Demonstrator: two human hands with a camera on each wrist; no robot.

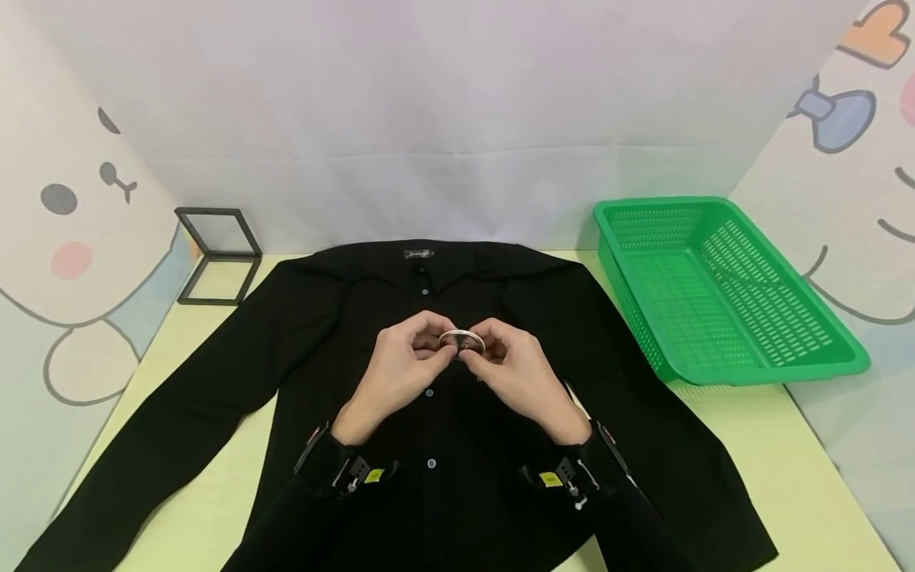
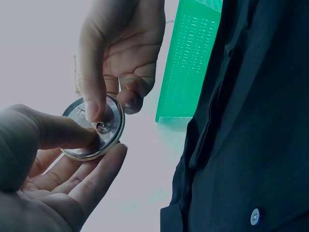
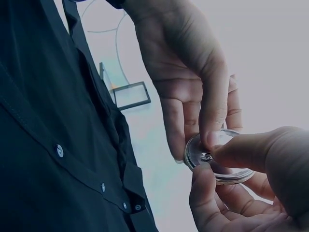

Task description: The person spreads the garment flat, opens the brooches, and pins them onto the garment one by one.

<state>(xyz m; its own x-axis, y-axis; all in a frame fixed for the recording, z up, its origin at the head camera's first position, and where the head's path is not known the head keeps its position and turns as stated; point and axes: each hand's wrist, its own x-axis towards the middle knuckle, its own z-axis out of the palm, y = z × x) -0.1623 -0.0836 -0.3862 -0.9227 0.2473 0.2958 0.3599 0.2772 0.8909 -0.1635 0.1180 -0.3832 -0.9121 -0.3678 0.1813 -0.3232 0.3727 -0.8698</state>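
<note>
Both hands hold a round pin badge (image 1: 463, 338) between them, above the chest of a black long-sleeved shirt (image 1: 322, 334) laid out flat. The left hand (image 1: 400, 365) grips the badge from the left, its thumb pressing on the metal back and its fingers behind the rim. From the other side the right hand (image 1: 522, 369) pinches it, thumb tip close to the left thumb. In the left wrist view the shiny badge back (image 2: 115, 116) shows a thin wire pin and clasp near the thumbs. The badge's front is hidden.
A green perforated basket (image 1: 686, 373) stands at the right of the pale yellow table (image 1: 758, 429). At the back left is a black hinged double frame (image 1: 218, 302). White curtain-like walls (image 1: 400, 119) with cartoon prints enclose the table.
</note>
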